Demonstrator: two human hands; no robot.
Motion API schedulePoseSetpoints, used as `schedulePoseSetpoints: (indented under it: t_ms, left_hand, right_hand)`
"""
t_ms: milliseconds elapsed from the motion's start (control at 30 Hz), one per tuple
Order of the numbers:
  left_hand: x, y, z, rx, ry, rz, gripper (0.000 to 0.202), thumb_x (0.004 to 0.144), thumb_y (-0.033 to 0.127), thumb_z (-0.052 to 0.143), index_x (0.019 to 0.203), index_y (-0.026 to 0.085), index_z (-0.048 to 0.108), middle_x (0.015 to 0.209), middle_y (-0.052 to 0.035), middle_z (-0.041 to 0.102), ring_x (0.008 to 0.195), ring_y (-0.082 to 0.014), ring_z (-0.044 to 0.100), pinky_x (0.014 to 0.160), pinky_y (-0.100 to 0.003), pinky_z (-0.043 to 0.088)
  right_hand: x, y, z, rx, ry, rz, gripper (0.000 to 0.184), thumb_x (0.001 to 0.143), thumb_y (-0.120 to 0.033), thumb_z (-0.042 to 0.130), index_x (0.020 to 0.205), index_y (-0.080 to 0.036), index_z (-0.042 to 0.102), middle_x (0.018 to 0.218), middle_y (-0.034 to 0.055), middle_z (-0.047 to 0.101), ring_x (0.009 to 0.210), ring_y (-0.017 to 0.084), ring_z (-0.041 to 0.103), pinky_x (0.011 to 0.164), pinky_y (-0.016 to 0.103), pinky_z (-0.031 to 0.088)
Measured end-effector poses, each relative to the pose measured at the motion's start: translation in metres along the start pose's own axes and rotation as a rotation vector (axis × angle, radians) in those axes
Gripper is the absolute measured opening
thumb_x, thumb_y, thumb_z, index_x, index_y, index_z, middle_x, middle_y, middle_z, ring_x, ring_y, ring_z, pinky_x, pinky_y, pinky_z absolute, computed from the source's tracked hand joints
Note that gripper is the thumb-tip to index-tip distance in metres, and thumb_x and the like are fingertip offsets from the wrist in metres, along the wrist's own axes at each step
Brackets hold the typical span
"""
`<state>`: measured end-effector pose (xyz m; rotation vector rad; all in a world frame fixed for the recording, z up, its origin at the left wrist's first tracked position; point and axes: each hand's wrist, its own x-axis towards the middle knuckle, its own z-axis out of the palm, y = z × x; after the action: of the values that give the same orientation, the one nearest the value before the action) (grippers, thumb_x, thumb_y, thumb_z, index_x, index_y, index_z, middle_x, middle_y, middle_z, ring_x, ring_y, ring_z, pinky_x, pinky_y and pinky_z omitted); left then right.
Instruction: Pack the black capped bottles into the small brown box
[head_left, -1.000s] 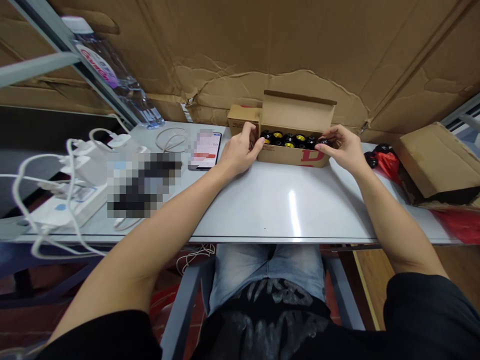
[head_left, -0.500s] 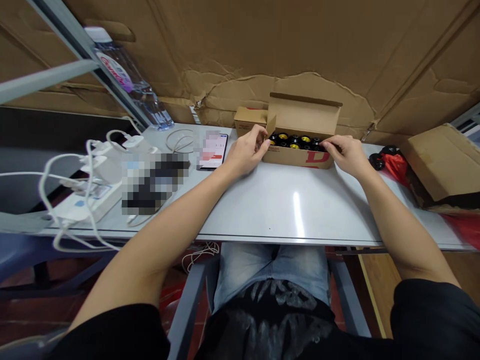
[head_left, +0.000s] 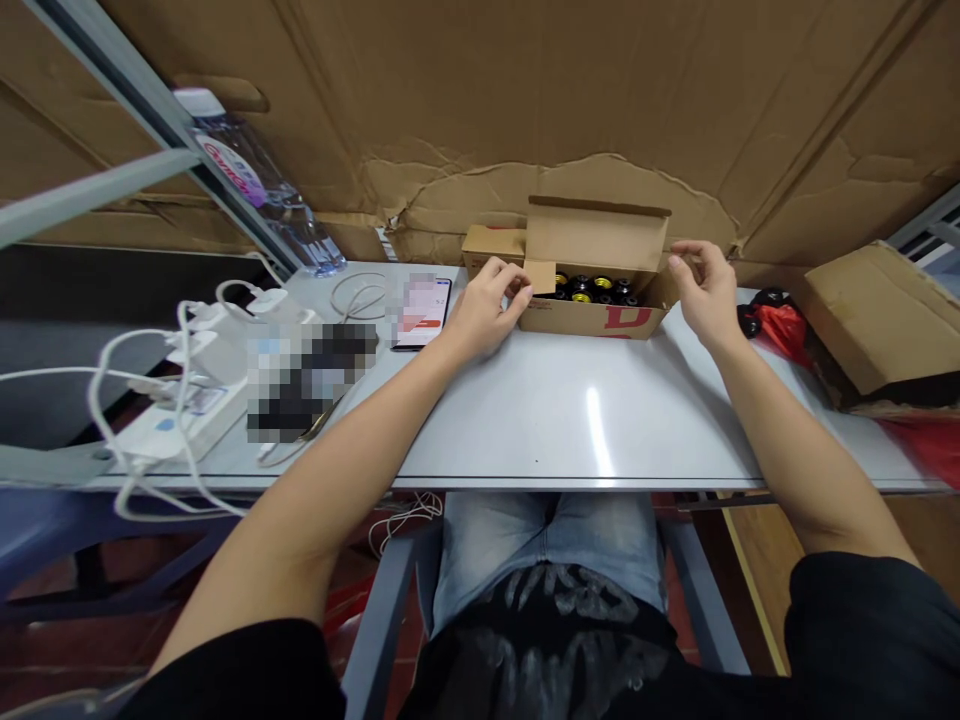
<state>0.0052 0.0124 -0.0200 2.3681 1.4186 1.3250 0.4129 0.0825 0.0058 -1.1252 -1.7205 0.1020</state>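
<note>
Cardboard box (head_left: pixel 574 318) on table (head_left: pixel 517 420), lid (head_left: pixel 596 235) raised; black-and-yellow pieces (head_left: pixel 581 296) inside. Left hand (head_left: pixel 486 306) at box's left end, fingers curled beside folded-in left flap (head_left: pixel 540 278); cannot tell if pinching it. Right hand (head_left: pixel 709 292) just right of box, fingers bent, slightly spread, nothing between. Good handling, probably: left fingers hold flap flat, lightly; right fingers steady box's opposite end without pressing pieces.

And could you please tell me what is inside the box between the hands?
Inside the box are black parts, some with yellow rings. Its left flap covers whatever lies beneath, and the front wall hides the parts' lower portions.
</note>
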Motion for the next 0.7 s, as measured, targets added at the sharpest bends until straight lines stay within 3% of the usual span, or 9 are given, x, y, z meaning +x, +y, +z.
schedulePoseSetpoints:
  t_ms: [100, 233, 367, 467, 533, 600, 667, 700]
  left_hand:
    - [0.000, -0.005, 0.003, -0.034, -0.006, 0.006, 0.023, 0.121, 0.044, 0.063, 0.127, 0.024, 0.074, 0.140, -0.0141, 0.076, 0.117, -0.0273, 0.081, 0.111, -0.047, 0.071]
    - [-0.002, -0.016, 0.012, -0.115, -0.034, -0.029, 0.029, 0.123, 0.049, 0.060, 0.136, 0.025, 0.068, 0.162, -0.0184, 0.075, 0.130, -0.0289, 0.081, 0.113, -0.048, 0.072]
    - [-0.004, -0.026, 0.020, -0.210, -0.062, -0.088, 0.031, 0.122, 0.054, 0.061, 0.138, 0.027, 0.064, 0.179, -0.0206, 0.068, 0.150, -0.0325, 0.077, 0.123, -0.052, 0.069]
    - [-0.004, -0.028, 0.022, -0.239, -0.067, -0.085, 0.029, 0.120, 0.051, 0.060, 0.135, 0.027, 0.066, 0.184, -0.0212, 0.063, 0.164, -0.0374, 0.069, 0.133, -0.062, 0.064]
    - [-0.002, -0.027, 0.022, -0.232, -0.071, -0.089, 0.025, 0.118, 0.046, 0.059, 0.132, 0.027, 0.069, 0.184, -0.0196, 0.064, 0.177, -0.0393, 0.059, 0.140, -0.066, 0.059]
    - [-0.001, -0.027, 0.022, -0.220, -0.083, -0.092, 0.022, 0.116, 0.040, 0.058, 0.128, 0.027, 0.072, 0.183, -0.0182, 0.064, 0.187, -0.0399, 0.047, 0.145, -0.068, 0.054]
    - [-0.001, -0.026, 0.022, -0.225, -0.093, -0.097, 0.020, 0.115, 0.036, 0.059, 0.124, 0.026, 0.074, 0.185, -0.0182, 0.062, 0.189, -0.0404, 0.044, 0.146, -0.069, 0.053]
    - [-0.001, -0.027, 0.023, -0.233, -0.093, -0.102, 0.019, 0.115, 0.036, 0.060, 0.123, 0.026, 0.074, 0.187, -0.0184, 0.060, 0.189, -0.0407, 0.045, 0.145, -0.069, 0.055]
  right_hand:
    - [-0.006, -0.018, 0.001, 0.030, -0.059, -0.037, 0.079, 0.105, -0.100, 0.069, 0.145, -0.033, 0.085, 0.150, 0.0156, 0.086, 0.127, 0.041, 0.087, 0.113, 0.063, 0.072]
    - [-0.011, -0.031, -0.004, 0.050, -0.245, -0.057, 0.082, 0.105, -0.102, 0.068, 0.150, -0.035, 0.086, 0.137, 0.0127, 0.094, 0.127, 0.044, 0.088, 0.122, 0.069, 0.068]
    - [-0.011, -0.029, -0.006, 0.001, -0.358, -0.087, 0.048, 0.117, -0.076, 0.067, 0.129, -0.036, 0.092, 0.130, 0.0098, 0.096, 0.128, 0.045, 0.088, 0.123, 0.073, 0.065]
    - [-0.008, -0.014, -0.002, 0.070, -0.336, -0.092, 0.036, 0.107, -0.057, 0.082, 0.133, -0.035, 0.090, 0.134, 0.0099, 0.094, 0.129, 0.045, 0.088, 0.125, 0.073, 0.066]
    - [-0.005, 0.003, 0.003, 0.091, -0.262, -0.091, 0.059, 0.096, -0.054, 0.091, 0.151, -0.033, 0.084, 0.154, 0.0135, 0.087, 0.142, 0.047, 0.083, 0.130, 0.074, 0.064]
    - [-0.002, 0.023, 0.009, 0.060, -0.191, -0.083, 0.100, 0.085, -0.057, 0.102, 0.176, -0.032, 0.067, 0.182, 0.0176, 0.069, 0.164, 0.052, 0.068, 0.138, 0.077, 0.056]
    - [0.000, 0.039, 0.017, 0.097, -0.219, -0.019, 0.127, 0.085, -0.063, 0.104, 0.193, -0.034, 0.044, 0.193, 0.0204, 0.056, 0.174, 0.054, 0.059, 0.139, 0.079, 0.055]
    - [0.000, 0.043, 0.020, 0.139, -0.249, 0.006, 0.133, 0.088, -0.067, 0.102, 0.198, -0.036, 0.034, 0.191, 0.0211, 0.058, 0.175, 0.053, 0.058, 0.138, 0.078, 0.056]
